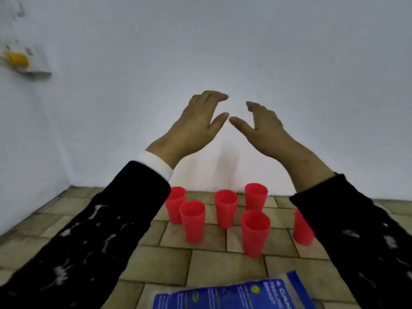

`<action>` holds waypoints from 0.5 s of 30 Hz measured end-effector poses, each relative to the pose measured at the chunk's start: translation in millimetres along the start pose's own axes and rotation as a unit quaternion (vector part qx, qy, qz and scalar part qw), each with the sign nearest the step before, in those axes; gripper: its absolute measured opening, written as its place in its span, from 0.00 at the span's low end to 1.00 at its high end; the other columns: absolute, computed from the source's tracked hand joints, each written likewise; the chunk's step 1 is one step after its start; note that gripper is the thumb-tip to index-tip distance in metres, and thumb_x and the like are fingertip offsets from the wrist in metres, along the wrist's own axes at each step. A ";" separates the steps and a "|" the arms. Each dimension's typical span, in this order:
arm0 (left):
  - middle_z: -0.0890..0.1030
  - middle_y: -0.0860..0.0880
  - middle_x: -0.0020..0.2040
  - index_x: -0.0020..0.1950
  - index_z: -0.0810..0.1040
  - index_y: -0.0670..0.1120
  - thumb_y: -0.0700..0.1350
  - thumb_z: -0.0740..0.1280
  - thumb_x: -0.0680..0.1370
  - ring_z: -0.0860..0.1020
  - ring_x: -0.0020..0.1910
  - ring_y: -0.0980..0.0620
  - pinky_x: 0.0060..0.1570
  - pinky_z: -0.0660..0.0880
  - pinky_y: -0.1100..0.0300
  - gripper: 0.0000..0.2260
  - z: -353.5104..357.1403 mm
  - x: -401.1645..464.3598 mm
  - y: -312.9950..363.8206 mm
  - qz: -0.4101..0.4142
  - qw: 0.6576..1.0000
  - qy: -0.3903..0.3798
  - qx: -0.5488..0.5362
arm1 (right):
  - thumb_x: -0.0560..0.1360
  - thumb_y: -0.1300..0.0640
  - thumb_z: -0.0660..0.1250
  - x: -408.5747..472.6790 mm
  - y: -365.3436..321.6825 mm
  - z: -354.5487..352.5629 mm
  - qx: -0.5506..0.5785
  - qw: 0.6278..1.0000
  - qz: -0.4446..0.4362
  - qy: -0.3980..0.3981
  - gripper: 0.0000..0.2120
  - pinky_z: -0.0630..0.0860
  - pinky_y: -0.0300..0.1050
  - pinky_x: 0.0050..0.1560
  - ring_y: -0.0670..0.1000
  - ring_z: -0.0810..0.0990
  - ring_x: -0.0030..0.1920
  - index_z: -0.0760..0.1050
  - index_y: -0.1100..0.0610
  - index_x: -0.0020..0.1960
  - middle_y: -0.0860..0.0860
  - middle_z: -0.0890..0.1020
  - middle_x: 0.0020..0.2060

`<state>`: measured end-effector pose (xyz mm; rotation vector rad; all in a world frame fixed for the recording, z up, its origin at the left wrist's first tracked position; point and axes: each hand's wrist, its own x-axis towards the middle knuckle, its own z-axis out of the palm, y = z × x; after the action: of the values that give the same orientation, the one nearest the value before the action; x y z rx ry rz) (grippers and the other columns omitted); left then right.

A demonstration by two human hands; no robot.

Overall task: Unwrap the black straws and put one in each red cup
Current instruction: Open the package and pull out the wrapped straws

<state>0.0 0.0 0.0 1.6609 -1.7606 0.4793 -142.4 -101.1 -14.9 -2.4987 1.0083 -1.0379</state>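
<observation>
Counter point(211, 259) surface, patterned like pale brick, fills the lower half of the head view and meets a plain white wall point(223, 52) at the back. On it, closest to the person at the bottom edge, lies a blue printed plastic packet point(234, 295), flat, its long side running roughly left to right and cut off by the frame. Whether it holds the black straws cannot be told; no straw, wrapped or bare, shows anywhere.

Beyond the packet stand six red cups, all upright, mouths open and nothing inside them as far as can be seen: far-left cup point(176, 206), front-left cup point(192, 221), middle cup point(225, 208), back cup point(256, 196), front cup point(255, 233) and right-hand cup point(302, 230), this last partly hidden behind the right sleeve point(361, 241). They stand near one another but apart.

Both hands are raised well above the cups, in front of the wall. Left hand point(200, 121) and right hand point(263, 126) hold nothing, fingers loosely spread and slightly bent, thumbs pointing at each other and nearly touching.

What matters for the coming move: the packet lies below and nearer the body than either hand, so both must drop and draw back past the cups. It sits right of centre, so the right hand looks better placed.
</observation>
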 end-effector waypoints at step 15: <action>0.48 0.61 0.76 0.72 0.50 0.66 0.71 0.38 0.67 0.46 0.74 0.60 0.73 0.41 0.55 0.33 129.4 -287.2 17.3 -0.136 0.887 -0.433 -0.083 | 0.75 0.48 0.66 -241.2 158.8 82.2 0.070 0.899 0.359 -0.241 0.09 0.67 0.39 0.33 0.44 0.75 0.38 0.70 0.53 0.47 0.47 0.75 0.38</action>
<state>-51.8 126.8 -284.2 2.1160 -2.0028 -0.6363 -286.9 -53.8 -273.9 -1.8442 1.4380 -0.2357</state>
